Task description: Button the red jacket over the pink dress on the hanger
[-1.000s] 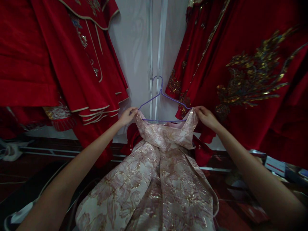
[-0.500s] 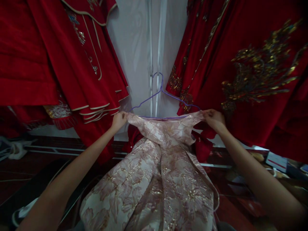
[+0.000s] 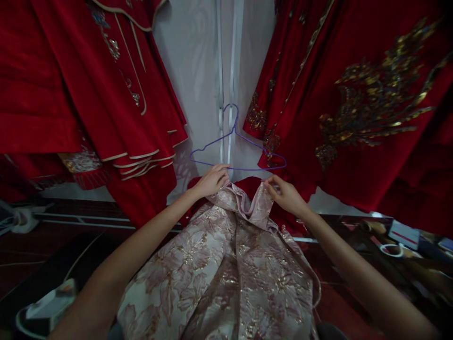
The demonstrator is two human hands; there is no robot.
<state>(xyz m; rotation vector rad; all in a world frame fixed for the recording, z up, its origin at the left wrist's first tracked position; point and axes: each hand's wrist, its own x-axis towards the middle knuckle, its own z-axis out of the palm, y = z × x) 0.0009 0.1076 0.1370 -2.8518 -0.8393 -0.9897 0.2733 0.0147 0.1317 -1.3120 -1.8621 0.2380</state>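
A pale pink dress with metallic floral brocade spreads below me, its skirt toward my body. My left hand is closed on the left part of its top edge, fingertips beside the bottom bar of a purple wire hanger. Whether those fingertips touch the bar, I cannot tell. Between thumb and fingers, my right hand pinches the right part of the top edge. The neckline sags in folds between both hands. Bare of the dress, the hanger hangs just above it by its hook.
Red embroidered garments hang at left and right. Pale metal uprights stand between them against a light wall. A white power strip lies lower left. A white card and a ring-shaped item sit at right.
The dress top has come off the hanger and dropped below it. Both hands have moved inward from the hanger's ends, and the stretched top edge has gone slack.
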